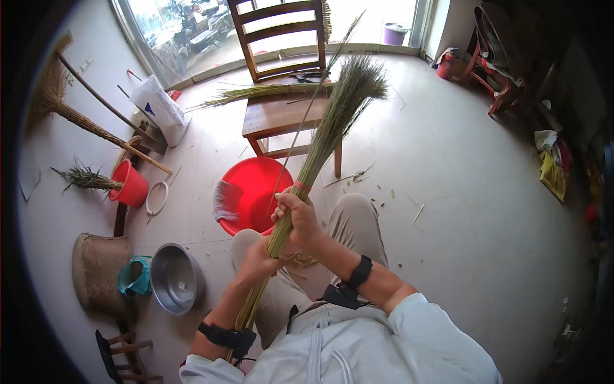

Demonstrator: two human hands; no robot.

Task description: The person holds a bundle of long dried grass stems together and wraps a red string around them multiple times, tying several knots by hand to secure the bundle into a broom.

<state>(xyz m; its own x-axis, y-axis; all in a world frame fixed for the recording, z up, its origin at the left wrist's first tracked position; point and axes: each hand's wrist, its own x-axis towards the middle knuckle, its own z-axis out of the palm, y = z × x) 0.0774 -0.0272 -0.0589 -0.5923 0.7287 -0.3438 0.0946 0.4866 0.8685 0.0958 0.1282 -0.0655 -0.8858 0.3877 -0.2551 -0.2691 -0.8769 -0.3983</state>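
A long bundle of green broom stalks point(319, 149) slants across my lap, its bushy seed-head end pointing up and away. Red binding point(301, 186) circles it just above my right hand point(300, 213), whose fingers wrap the stalks. One separate thin stalk point(303, 120) rises from the fingers of that hand, apart from the bundle. Lower down, my left hand point(261, 263) grips the same bundle. The lower stalks run on past my left forearm, where their ends are hidden. Beneath the hands stands a red plastic basin point(254, 185) with a grey cloth point(228, 201) over its rim.
Ahead is a wooden chair point(285, 113) bearing more stalks point(268, 92) and dark-handled tools point(309, 77). To the left are a metal basin point(177, 278), a woven basket point(100, 273), a red bucket point(129, 185) and a leaning broom point(88, 127). Stalk scraps point(357, 176) litter the floor.
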